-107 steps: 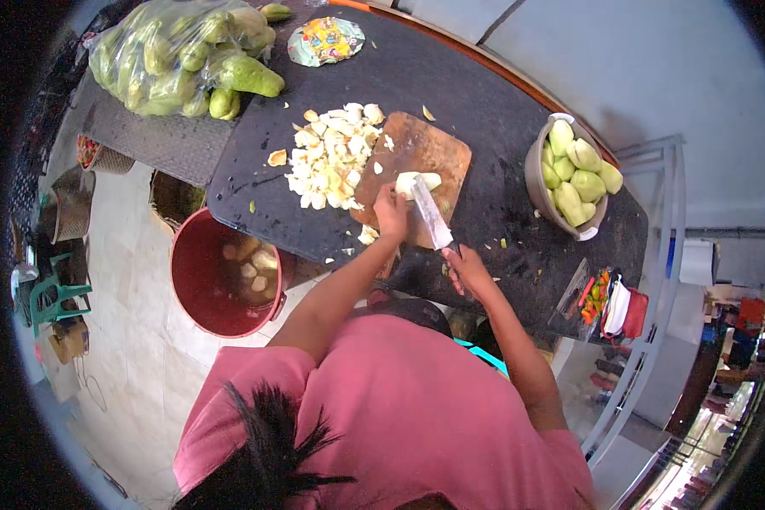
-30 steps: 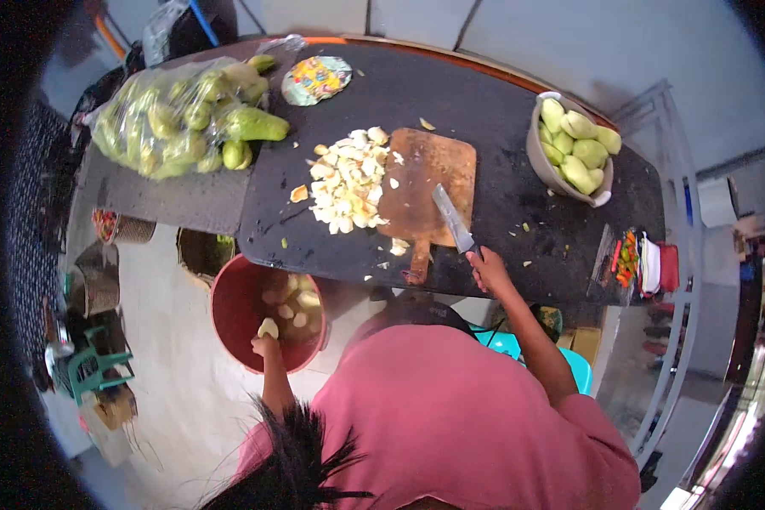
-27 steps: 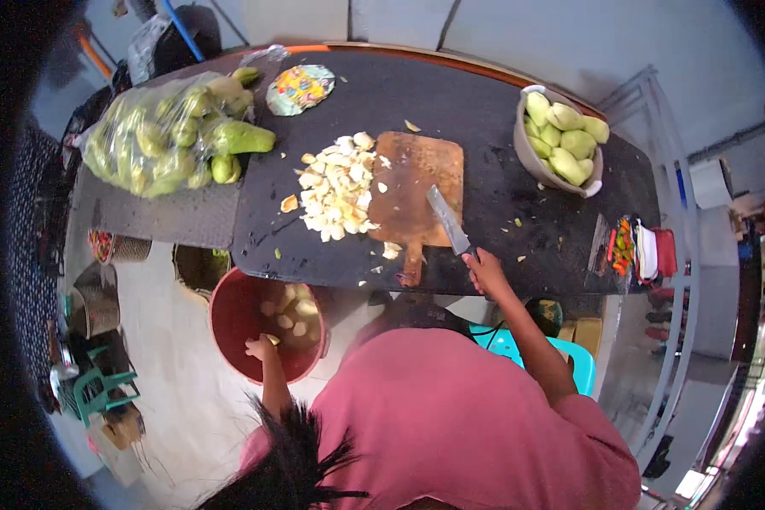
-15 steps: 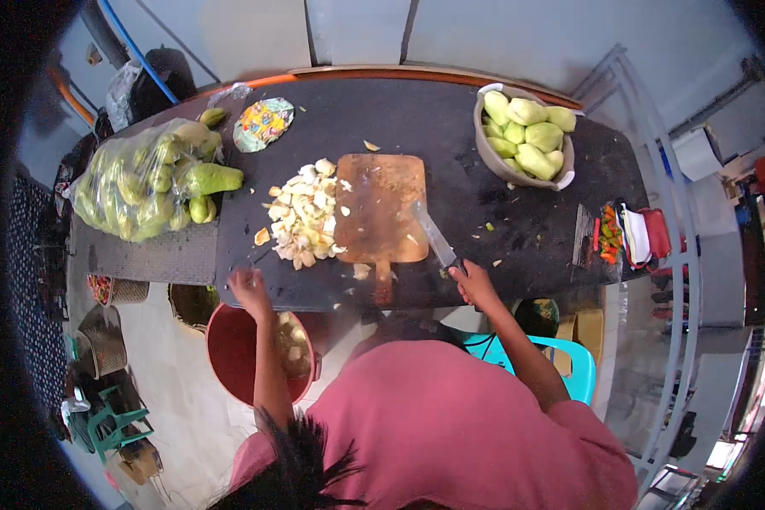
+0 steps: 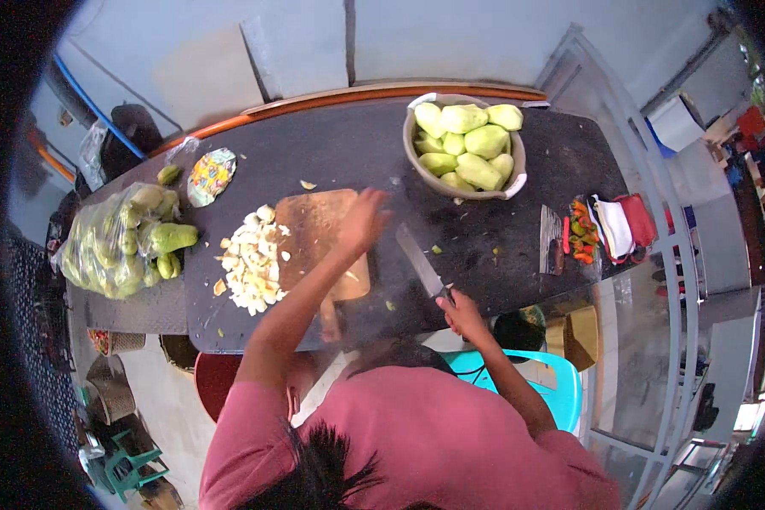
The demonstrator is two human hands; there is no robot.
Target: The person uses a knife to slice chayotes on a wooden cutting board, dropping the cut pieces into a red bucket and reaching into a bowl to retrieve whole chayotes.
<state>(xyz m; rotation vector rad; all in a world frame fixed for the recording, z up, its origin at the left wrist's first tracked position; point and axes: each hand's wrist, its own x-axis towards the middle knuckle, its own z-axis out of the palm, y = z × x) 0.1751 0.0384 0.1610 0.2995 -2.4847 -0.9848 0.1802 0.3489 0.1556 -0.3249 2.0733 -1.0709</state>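
My right hand (image 5: 462, 314) grips the dark handle of a kitchen knife (image 5: 420, 261), its broad blade slanting up and left just above the black table. My left hand (image 5: 365, 219) reaches across the right side of the wooden cutting board (image 5: 306, 234), fingers stretched out toward the bowl, and I see nothing in it. Left of the board lies a heap of pale chopped pieces (image 5: 252, 263), some resting on the board's edge. Peeled green chayotes (image 5: 487, 144) fill a grey bowl (image 5: 410, 153) at the far right, a short way beyond my left hand.
A clear plastic bag of unpeeled chayotes (image 5: 115, 242) sits at the table's left, near a colourful plate-like piece (image 5: 211, 177). Chillies (image 5: 581, 234) and a red-and-white pouch (image 5: 629, 225) lie at the right. Under the front edge are a red bucket (image 5: 214, 382) and a turquoise stool (image 5: 561, 374).
My left hand has moved from above the red bucket up and right, over the board toward the bowl. The knife stays in my right hand. The view has shifted.
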